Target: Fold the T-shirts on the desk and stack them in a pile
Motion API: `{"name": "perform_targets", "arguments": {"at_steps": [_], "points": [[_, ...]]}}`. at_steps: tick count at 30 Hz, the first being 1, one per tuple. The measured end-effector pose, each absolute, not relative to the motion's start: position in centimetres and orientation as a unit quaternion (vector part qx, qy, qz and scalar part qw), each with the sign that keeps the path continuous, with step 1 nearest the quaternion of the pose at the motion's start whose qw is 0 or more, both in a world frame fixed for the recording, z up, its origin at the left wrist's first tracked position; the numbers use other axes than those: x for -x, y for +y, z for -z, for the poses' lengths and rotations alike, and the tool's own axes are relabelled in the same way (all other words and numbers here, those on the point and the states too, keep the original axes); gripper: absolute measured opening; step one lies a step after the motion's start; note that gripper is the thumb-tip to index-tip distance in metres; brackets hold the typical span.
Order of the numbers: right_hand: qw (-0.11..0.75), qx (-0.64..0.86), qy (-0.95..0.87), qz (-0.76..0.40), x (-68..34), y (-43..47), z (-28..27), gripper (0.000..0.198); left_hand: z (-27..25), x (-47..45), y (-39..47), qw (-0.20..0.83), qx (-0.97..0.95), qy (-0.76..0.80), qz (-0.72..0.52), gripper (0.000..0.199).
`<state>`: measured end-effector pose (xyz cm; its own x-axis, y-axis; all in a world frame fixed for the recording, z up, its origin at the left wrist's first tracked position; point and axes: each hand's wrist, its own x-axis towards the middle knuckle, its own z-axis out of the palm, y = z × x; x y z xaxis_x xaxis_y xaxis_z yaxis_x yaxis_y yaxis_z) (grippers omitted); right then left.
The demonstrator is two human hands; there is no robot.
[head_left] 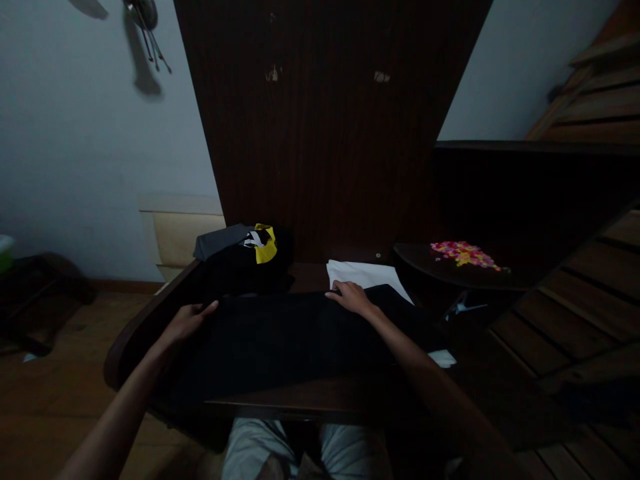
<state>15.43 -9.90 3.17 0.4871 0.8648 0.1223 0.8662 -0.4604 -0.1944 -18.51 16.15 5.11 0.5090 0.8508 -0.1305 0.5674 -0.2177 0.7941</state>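
Observation:
A dark black cloth (280, 340) lies spread long across the wooden desk in front of me, its folds hard to make out in the dim light. My left hand (186, 323) is at the cloth's upper left part, thumb pointing right and the other fingers partly hidden, closed on the fabric. Toward the right, my right hand (353, 297) pinches the cloth's far edge with thumb and fingers. Just behind that hand a white folded sheet (373, 272) is partly covered by the cloth. A small white piece (443, 359) shows beyond the cloth's right end.
A dark pile of clothing with a grey part (223, 241) and a yellow patch (267, 245) sits at the back left. Colourful small pieces (465, 255) lie on a rounded shelf (415, 257) at right. A tall brown panel (320, 147) rises behind the desk (300, 393).

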Motion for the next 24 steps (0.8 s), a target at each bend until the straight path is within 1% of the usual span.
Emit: {"name": "perform_targets", "arguments": {"at_steps": [4, 6, 8, 10, 12, 16, 18, 21, 24], "points": [[0.125, 0.851, -0.51, 0.008, -15.1, -10.1, -3.1, 0.033, -5.7, 19.1, 15.8, 0.413, -0.761, 0.426, -0.261, 0.059], [0.128, 0.85, -0.512, 0.006, -15.0, -10.1, -3.1, 0.033, -5.6, 19.0, 16.2, 0.406, -0.756, 0.428, -0.284, 0.057], [0.132, 0.85, -0.509, 0.009, -15.0, -10.2, -3.0, 0.033, -5.1, 18.7, 16.7, 0.362, -0.77, 0.451, -0.27, 0.049], [0.138, 0.852, -0.504, 0.015, -14.8, -10.2, -2.9, 0.032, -4.4, 18.4, 17.3, 0.3, -0.798, 0.469, -0.229, 0.039], [0.141, 0.852, -0.504, 0.02, -14.7, -10.3, -2.9, 0.031, -3.8, 18.2, 17.7, 0.268, -0.815, 0.479, -0.183, 0.035], [0.153, 0.845, -0.513, 0.021, -14.6, -10.4, -2.9, 0.028, -3.5, 18.6, 17.5, 0.264, -0.822, 0.481, -0.152, 0.036], [0.167, 0.839, -0.518, 0.029, -14.8, -10.5, -2.8, 0.026, -3.6, 19.0, 17.0, 0.249, -0.823, 0.479, -0.175, 0.034], [0.18, 0.828, -0.527, 0.068, -15.1, -10.6, -2.4, 0.022, -3.5, 19.2, 16.0, 0.199, -0.82, 0.492, -0.217, 0.031], [0.167, 0.829, -0.522, 0.109, -15.4, -10.7, -1.9, 0.02, -3.2, 19.1, 15.0, 0.171, -0.816, 0.515, -0.199, 0.038]]}}
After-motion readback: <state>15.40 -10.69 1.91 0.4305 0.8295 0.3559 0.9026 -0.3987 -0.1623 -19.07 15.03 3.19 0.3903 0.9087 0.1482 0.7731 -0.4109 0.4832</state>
